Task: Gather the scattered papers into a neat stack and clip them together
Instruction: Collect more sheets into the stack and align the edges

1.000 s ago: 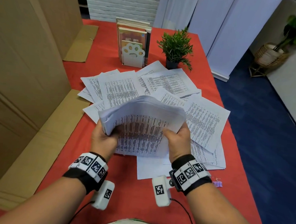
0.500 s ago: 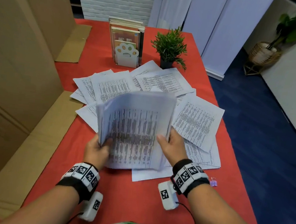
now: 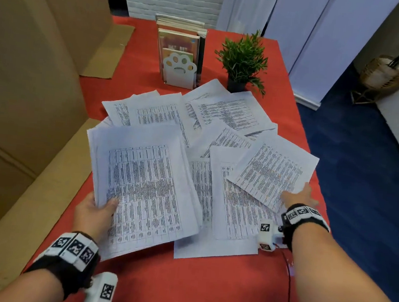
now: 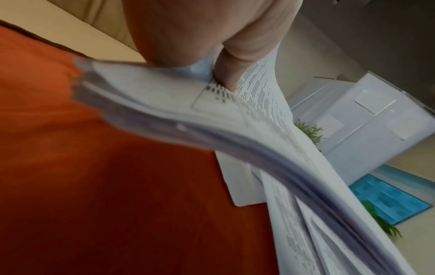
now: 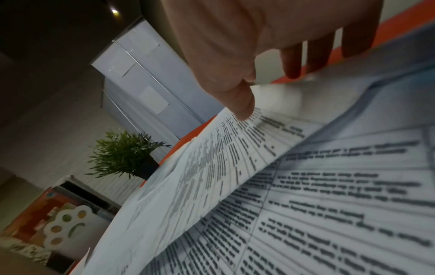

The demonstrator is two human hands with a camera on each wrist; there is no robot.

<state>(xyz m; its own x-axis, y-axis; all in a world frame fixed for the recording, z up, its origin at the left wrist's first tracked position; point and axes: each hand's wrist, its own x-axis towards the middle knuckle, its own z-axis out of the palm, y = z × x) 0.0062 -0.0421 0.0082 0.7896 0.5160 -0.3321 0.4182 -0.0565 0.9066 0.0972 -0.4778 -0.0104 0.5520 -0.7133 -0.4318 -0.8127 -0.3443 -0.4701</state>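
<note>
**Gathering loose sheets into the held stack**

Your left hand (image 3: 95, 214) pinches the thick stack of white printed papers (image 3: 141, 189), keeping it lifted left of the scattered white printed sheets (image 3: 224, 114). Your right hand (image 3: 297, 196) pinches the nearest loose printed sheet (image 3: 271, 175), raising its corner, likely to add it.

Office-type room, staged as a work area. Evidence: bench (image 3: 205, 285) under red cloth; printed table sheets (image 3: 224, 114) scattered on it; books (image 3: 180, 39) in a paw-shaped bookend (image 3: 180, 70); small potted plant (image 3: 242, 60); white partition panels (image 3: 321, 40); blue carpet (image 3: 361, 178); large cardboard boxes (image 3: 25, 73); basket planter (image 3: 383, 76).
</note>
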